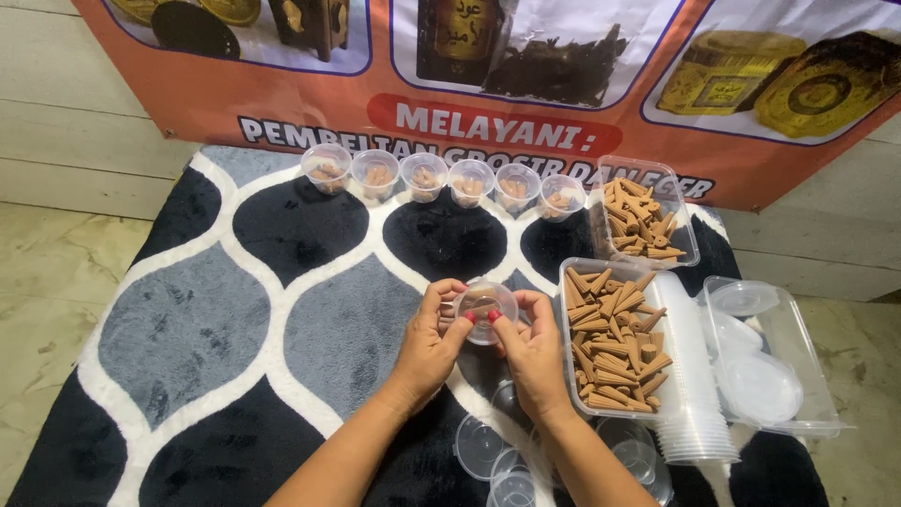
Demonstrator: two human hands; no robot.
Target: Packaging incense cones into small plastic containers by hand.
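1. Hands, left (427,343) and right (533,349), pinching small clear lidded cup (483,311) together at frame centre.
2. Resting just left of tray of brown cones (612,340).
3. Lying over patterned rug (216,329).

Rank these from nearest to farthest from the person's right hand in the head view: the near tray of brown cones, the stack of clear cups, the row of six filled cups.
From the right hand:
1. Near tray of brown cones, just right of it.
2. Stack of clear cups, beyond that tray.
3. Row of six filled cups, along the rug's far edge.
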